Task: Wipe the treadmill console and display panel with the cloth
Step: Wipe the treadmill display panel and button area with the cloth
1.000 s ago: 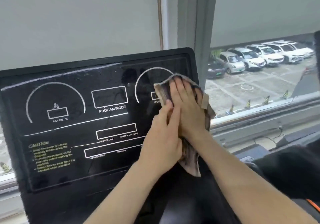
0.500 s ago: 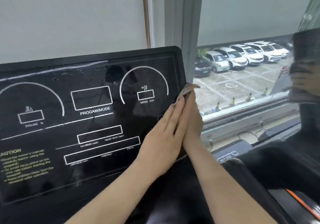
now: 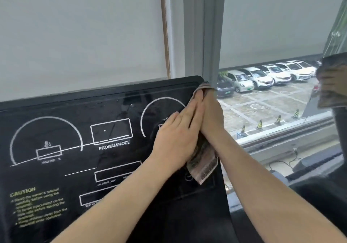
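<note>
Left hand (image 3: 174, 141): laid flat on the front face of the panel, fingers straight and close together, pointing up and to the right. It presses on the cloth beneath it.

Right hand (image 3: 211, 117): set against the panel's right edge, back of the hand towards the camera, fingers extended upward alongside those of the left hand. The thumb is hidden. The two hands are together, side against side, with the cloth sandwiched at the panel edge.

Grey-brown striped woven cloth (image 3: 203, 164): folded over the right edge of the panel. One end shows above the fingertips near the upper right corner; the other hangs below the heels of both hands, against the lower panel face.

Glossy black rectangular treadmill display panel (image 3: 112, 111): upright, tilted slightly back, marked in white with two arcs, several empty boxes and the legend "PROGAM/MODE" – plus a yellow "CAUTION" text block at lower left. Small droplets or specks show on the glossy face near its top.

Beyond: pale grey roller blinds (image 3: 84, 26) drawn part-way down, divided by a grey window post (image 3: 212, 26). Below the right blind – a car park with a row of parked cars (image 3: 259, 77) and striped traffic cones (image 3: 260, 125). At far right a dark reflective surface (image 3: 332, 81) mirrors a hand with the cloth.
</note>
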`<state>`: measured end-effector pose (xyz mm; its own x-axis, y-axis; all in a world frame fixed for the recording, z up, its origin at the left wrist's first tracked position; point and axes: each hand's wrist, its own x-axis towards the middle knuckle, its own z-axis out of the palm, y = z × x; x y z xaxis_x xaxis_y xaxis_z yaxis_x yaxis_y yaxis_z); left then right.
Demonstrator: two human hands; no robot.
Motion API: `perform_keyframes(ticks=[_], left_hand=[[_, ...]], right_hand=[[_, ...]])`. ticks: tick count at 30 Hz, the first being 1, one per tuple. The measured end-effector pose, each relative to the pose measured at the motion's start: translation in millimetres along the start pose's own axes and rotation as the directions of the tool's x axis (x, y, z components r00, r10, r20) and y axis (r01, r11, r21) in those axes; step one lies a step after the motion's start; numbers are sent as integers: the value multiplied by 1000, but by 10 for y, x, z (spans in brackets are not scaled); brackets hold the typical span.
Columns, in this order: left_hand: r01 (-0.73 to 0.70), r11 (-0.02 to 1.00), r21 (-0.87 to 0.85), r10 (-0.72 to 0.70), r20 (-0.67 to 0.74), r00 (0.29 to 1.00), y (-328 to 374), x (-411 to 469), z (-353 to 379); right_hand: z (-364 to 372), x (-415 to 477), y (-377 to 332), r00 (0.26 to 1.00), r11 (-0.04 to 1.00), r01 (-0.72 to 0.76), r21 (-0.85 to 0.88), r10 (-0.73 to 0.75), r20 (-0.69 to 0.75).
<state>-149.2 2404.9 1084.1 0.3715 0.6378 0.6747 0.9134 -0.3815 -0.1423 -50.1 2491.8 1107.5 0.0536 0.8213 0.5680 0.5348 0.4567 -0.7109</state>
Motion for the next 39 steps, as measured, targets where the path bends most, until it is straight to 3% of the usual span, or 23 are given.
perform_keyframes(ticks=[2,4,7,9,11,12,13,16,18,20,23,26,30,33,36,39], left_hand=[[17,997,74,-13,-49,999,-175,243,-77],[65,990,127,-56,-70,996,-323,397,-161],[161,977,141,-150,-85,985,-470,525,-320],[288,956,60,-281,-106,954,-574,553,-518],[436,899,-42,-438,-114,892,-745,496,-728],[491,867,-83,-498,-118,859,-833,424,-828],[531,840,-110,-542,-128,831,-910,328,-921],[591,803,-82,-595,-171,785,-1116,77,-1171],[625,779,52,-613,-149,776,-1244,18,-1301],[589,782,202,-571,-146,808,-1287,61,-1320],[405,873,271,-408,-51,912,-1120,264,-1065],[285,899,333,-332,92,939,-916,545,-665],[222,926,306,-262,95,960,-608,983,-332],[203,939,279,-228,61,972,-499,1072,-251],[212,938,273,-227,25,973,-613,969,-313],[218,936,278,-231,14,973,-801,830,-406]], right_hand=[[23,274,-173,998,997,63,-55,-64,-10],[26,508,-359,982,938,191,-290,-180,64],[-29,738,-761,900,762,357,-541,-125,418],[-42,768,-1079,752,786,411,-462,-5,660],[60,691,-1360,609,855,426,-295,-31,792],[177,628,-1466,580,867,438,-235,-73,811],[312,537,-1566,587,862,461,-212,-117,801],[686,316,-1705,784,830,508,-230,-335,523],[684,244,-1634,793,783,581,-222,-482,372],[512,286,-1403,767,731,631,-258,-539,348],[252,428,-919,785,687,620,-379,-538,308],[178,481,-617,851,748,517,-416,-504,151],[-13,551,-322,979,974,204,-100,-203,20],[-84,523,-201,999,999,-3,35,1,55],[-52,508,-292,994,976,110,-190,-106,33],[23,454,-553,951,833,289,-472,-305,45]])
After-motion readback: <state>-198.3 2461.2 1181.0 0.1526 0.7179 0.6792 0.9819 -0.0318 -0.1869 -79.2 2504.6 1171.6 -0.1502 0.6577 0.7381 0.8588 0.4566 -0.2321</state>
